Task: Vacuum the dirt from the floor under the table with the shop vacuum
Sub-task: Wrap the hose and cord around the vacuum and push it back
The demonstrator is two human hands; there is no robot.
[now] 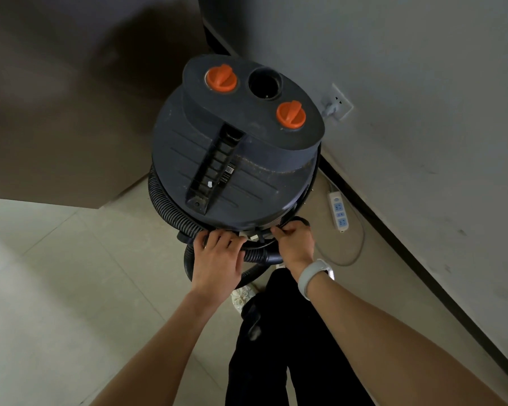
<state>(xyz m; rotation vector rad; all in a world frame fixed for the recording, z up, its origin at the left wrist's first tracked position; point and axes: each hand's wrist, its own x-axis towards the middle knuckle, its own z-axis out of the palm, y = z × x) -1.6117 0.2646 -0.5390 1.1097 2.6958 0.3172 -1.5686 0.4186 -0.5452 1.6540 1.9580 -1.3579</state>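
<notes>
The shop vacuum (235, 148) stands on the tiled floor in front of me, seen from above: a dark round lid with a carry handle, two orange knobs and an open round port. A black ribbed hose (165, 200) is coiled around its body. My left hand (217, 259) grips the hose at the near rim, fingers curled over it. My right hand (295, 244), with a white band on the wrist, pinches a thin black cord or clip at the rim just beside it. What lies under the fingers is hidden.
A brown table or cabinet (56, 112) fills the upper left. A grey wall (423, 127) runs along the right, with a wall socket (338, 102). A white power strip (339, 212) and its cable lie on the floor by the wall. My legs and shoe are below.
</notes>
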